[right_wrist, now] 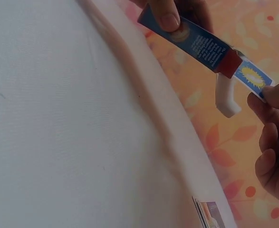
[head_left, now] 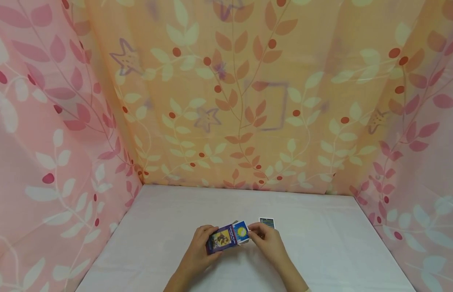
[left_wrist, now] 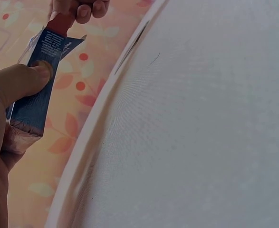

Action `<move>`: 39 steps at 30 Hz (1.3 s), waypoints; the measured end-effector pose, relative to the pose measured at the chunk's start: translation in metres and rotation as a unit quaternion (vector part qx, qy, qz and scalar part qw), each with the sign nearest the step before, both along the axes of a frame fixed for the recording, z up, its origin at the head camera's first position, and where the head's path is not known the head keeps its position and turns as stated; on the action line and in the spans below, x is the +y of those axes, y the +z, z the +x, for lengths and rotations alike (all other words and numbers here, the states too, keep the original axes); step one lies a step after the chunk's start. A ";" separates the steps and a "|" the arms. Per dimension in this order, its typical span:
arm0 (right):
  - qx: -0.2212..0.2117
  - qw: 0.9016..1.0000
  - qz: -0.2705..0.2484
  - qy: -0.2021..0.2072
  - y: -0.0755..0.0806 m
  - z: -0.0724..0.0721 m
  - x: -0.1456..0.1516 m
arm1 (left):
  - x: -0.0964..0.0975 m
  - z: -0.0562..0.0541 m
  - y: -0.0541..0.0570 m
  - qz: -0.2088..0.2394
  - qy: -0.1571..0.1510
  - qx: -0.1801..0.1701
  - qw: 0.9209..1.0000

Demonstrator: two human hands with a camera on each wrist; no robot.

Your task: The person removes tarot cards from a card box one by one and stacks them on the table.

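Note:
My left hand point(head_left: 198, 252) grips a dark blue card box point(head_left: 216, 245) with a yellow picture on its front, tilted above the white table. In the left wrist view the thumb point(left_wrist: 32, 80) presses along the box's narrow side. A blue card with a yellow sun point(head_left: 241, 231) sticks partway out of the box's open end. My right hand point(head_left: 269, 244) pinches the outer edge of this card between thumb and forefinger. The right wrist view shows a white end flap point(right_wrist: 226, 97) folded out below the opening.
A small stack of cards point(head_left: 267, 221) lies on the white table point(head_left: 175, 211), just behind my right hand. Floral cloth point(head_left: 234, 154) hangs at the back of the table, and pink floral cloth point(head_left: 76, 170) on both sides.

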State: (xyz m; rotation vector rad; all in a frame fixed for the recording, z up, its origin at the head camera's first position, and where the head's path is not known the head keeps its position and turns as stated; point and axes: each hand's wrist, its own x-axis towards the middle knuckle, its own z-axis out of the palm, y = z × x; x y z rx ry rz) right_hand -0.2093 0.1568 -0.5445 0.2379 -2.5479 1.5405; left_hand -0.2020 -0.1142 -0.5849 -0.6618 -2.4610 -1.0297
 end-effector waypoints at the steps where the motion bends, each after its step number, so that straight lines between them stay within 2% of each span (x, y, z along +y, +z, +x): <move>1: 0.001 1.000 -0.002 -0.003 0.001 0.000 0.001 | 0.000 0.000 0.000 -0.002 0.000 0.001 1.000; 6: 0.004 1.000 -0.015 -0.006 0.003 0.000 0.003 | 0.000 0.000 -0.001 -0.010 0.001 0.003 1.000; 16: 0.006 1.000 -0.024 -0.017 0.004 0.000 0.005 | -0.001 0.001 -0.002 -0.010 0.003 -0.033 0.999; 23: 0.008 0.999 -0.030 -0.024 0.009 0.000 0.009 | -0.001 0.001 -0.002 -0.006 0.000 -0.014 1.000; 30: 0.017 0.999 -0.041 -0.026 0.012 0.000 0.014 | -0.001 0.002 -0.001 0.005 -0.005 -0.025 1.000; 39: 0.018 0.997 -0.058 -0.039 0.014 -0.002 0.020 | -0.001 0.001 -0.001 0.009 -0.008 -0.008 1.000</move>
